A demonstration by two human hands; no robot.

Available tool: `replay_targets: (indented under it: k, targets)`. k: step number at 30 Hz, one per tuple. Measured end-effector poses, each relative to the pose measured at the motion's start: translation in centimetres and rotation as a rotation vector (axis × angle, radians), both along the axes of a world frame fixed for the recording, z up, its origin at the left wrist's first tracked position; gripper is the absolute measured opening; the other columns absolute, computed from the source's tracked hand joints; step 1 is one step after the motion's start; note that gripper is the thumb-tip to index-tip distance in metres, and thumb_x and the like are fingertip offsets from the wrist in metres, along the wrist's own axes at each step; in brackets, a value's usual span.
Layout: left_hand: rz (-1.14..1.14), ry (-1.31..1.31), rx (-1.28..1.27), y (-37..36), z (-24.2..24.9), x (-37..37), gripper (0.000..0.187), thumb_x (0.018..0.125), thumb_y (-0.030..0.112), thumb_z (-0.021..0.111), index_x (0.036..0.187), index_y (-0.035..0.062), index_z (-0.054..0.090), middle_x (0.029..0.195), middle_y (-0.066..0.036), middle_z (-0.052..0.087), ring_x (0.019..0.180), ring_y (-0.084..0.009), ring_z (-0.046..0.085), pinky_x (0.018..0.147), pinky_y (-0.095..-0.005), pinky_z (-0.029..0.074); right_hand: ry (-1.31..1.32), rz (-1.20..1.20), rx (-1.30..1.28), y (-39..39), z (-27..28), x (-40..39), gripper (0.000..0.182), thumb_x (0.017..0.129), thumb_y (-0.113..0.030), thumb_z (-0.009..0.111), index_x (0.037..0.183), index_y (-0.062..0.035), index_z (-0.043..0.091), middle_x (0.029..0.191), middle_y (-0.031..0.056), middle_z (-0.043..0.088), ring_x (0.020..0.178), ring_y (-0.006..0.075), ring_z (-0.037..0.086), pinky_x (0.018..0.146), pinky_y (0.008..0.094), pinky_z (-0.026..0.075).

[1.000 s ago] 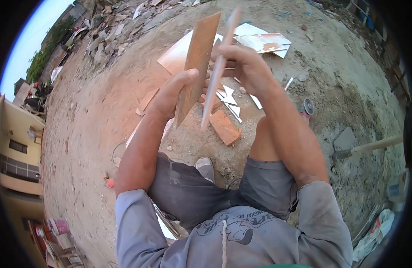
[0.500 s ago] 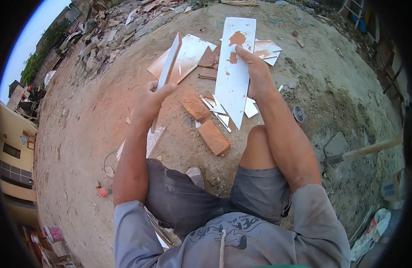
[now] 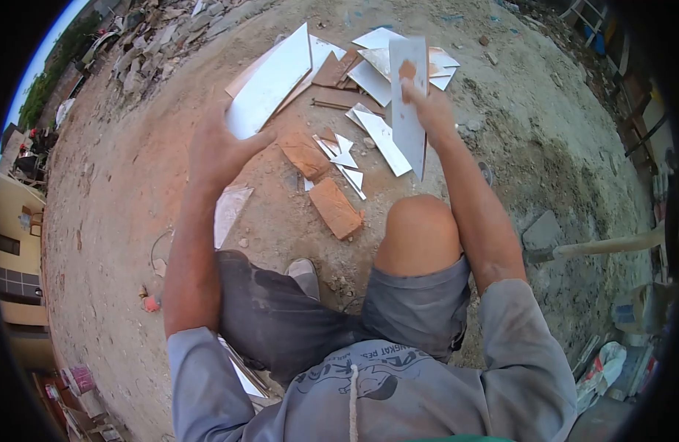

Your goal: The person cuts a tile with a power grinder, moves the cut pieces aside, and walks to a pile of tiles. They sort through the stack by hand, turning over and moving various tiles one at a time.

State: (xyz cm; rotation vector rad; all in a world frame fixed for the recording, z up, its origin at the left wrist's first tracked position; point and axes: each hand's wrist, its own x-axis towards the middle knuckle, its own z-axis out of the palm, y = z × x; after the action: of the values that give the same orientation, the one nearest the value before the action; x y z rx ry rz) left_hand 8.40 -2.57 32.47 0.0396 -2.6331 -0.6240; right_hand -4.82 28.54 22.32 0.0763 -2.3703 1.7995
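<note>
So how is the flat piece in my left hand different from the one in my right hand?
The left piece looks plain white, while the right piece has brown patches on its white face. The left piece leans well over to one side, but the right piece stands nearly straight up and down in the picture. The left piece also looks wider than the right piece. Both are flat and longer than they are wide.

I see bright, diffuse daylight with soft shadows. My wide view bows toward dark, rounded edges, and the right hand (image 3: 431,114) looks slightly motion-blurred.
</note>
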Motion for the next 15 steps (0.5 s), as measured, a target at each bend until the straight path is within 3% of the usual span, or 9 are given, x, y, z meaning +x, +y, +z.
replay_targets:
  k: [2,4,6,7,12,15]
  targets:
    - [0.029,-0.098,0.007,-1.2,-0.6,-0.1,0.077,0.062,0.04,0.083,0.12,-0.0046,0.057,0.106,-0.022,0.064,0.097,-0.0326,0.062,0.087,-0.0399,0.048,-0.228,-0.07,0.136,1.4,-8.4,-1.0,0.056,0.081,-0.057,0.065,0.076,-0.002,0.069,0.08,0.0143,0.068,0.068,0.0247,0.064,0.067,0.0402,0.049]
    - [0.023,-0.177,0.016,-2.2,-0.6,0.2,0.078,0.063,0.036,0.083,0.122,-0.0059,0.055,0.109,-0.021,0.062,0.1,-0.0303,0.06,0.09,-0.0383,0.046,-0.471,-0.054,0.41,1.8,-15.2,0.6,0.052,0.081,-0.053,0.067,0.071,-0.0025,0.069,0.078,0.0133,0.069,0.073,0.0247,0.066,0.069,0.0387,0.049]
    - [0.023,-0.257,0.025,-3.3,-0.8,0.7,0.078,0.064,0.033,0.083,0.124,-0.0071,0.053,0.113,-0.02,0.06,0.104,-0.0279,0.058,0.092,-0.0368,0.044,-0.581,0.191,0.52,2.2,-19.6,2.4,0.049,0.081,-0.05,0.067,0.067,-0.0028,0.07,0.076,0.0131,0.07,0.073,0.0238,0.067,0.07,0.0386,0.05]
    - [0.055,-0.282,0.01,-3.8,-0.9,1.0,0.077,0.063,0.035,0.083,0.122,-0.0064,0.055,0.109,-0.021,0.062,0.1,-0.0296,0.06,0.09,-0.0382,0.046,-0.611,0.206,0.45,2.1,-21.3,3.3,0.047,0.08,-0.048,0.068,0.07,-0.0023,0.071,0.077,0.0138,0.07,0.073,0.0241,0.067,0.07,0.0389,0.05]
    - [0.128,-0.353,0.01,-6.8,-2.5,1.8,0.074,0.06,0.032,0.084,0.118,-0.0049,0.057,0.106,-0.021,0.062,0.096,-0.0305,0.061,0.086,-0.0395,0.047,-0.506,0.07,0.392,-0.1,-25.5,-2.1,0.044,0.078,-0.044,0.067,0.081,-0.0004,0.072,0.079,0.0163,0.071,0.076,0.0276,0.069,0.073,0.0399,0.052]
    - [0.184,-0.449,-0.043,-7.5,-2.3,2.1,0.072,0.058,0.028,0.084,0.117,-0.0043,0.058,0.104,-0.02,0.062,0.096,-0.0313,0.061,0.085,-0.0397,0.047,-0.408,0.042,0.562,-1.6,-25.2,-8.7,0.047,0.076,-0.042,0.066,0.092,0.0023,0.072,0.082,0.0199,0.071,0.082,0.0338,0.069,0.078,0.0425,0.053]
